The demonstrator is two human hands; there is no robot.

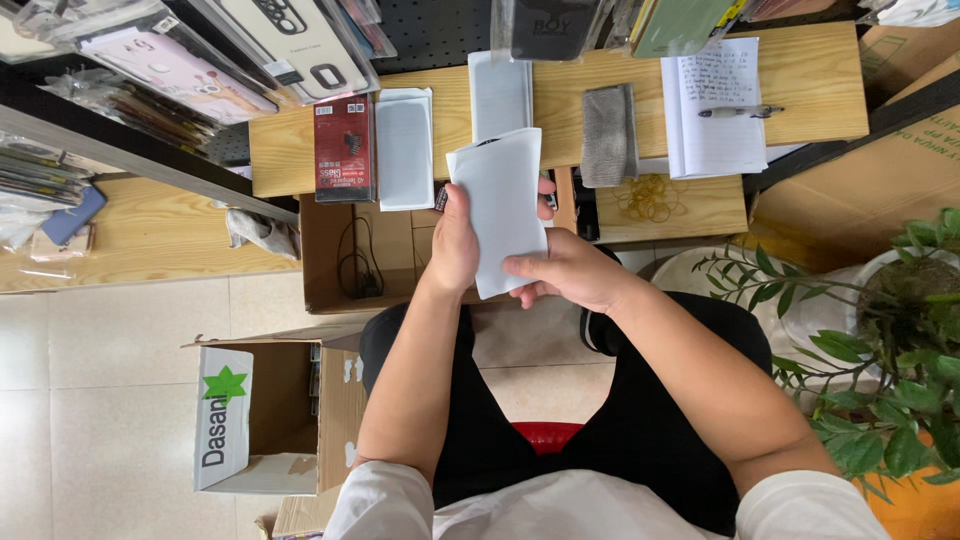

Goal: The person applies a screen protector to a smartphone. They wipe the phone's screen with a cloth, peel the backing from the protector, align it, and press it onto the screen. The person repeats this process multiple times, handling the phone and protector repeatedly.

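I hold a flat white rectangular packet [500, 200] upright in front of me, above my lap. My left hand [455, 240] grips its left edge, thumb on the front. My right hand [565, 270] pinches its lower right corner. Behind the packet, on the wooden shelf [800, 90], lie a red and black box [344, 148], two white flat packets [405, 148] [499, 95] and a grey cloth [609, 134].
An open notebook with a pen [715, 105] and a pile of rubber bands [650, 196] sit at the right. An open cardboard box [270, 415] stands on the tiled floor at left. A potted plant [900, 350] is at right. Phone cases hang top left.
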